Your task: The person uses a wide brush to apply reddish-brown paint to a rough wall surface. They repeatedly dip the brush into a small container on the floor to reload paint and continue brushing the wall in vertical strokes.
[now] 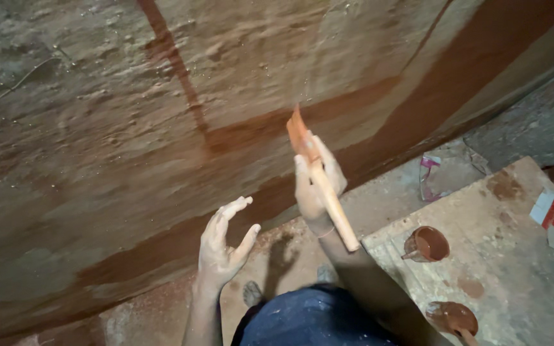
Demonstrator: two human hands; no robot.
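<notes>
The right hand (pixel 315 186) is wrapped tight around a paintbrush (pixel 318 179) with a pale wooden handle, bristles loaded with reddish-brown paint and tipped up against the rough wall (pixel 97 128). The brush sits right at a brown painted band that runs along the lower part of the wall, where a thinner vertical stripe meets it. The left hand (pixel 222 247) holds nothing, fingers spread wide open, hovering just off the wall lower down. On the board (pixel 508 256) lying on the floor to the right there's a cup (pixel 428 243) of brown paint near its left edge, and a second pot (pixel 453 317) of the same stuff at its bottom edge. A crumpled plastic bag (pixel 440 176) lies past the board.
</notes>
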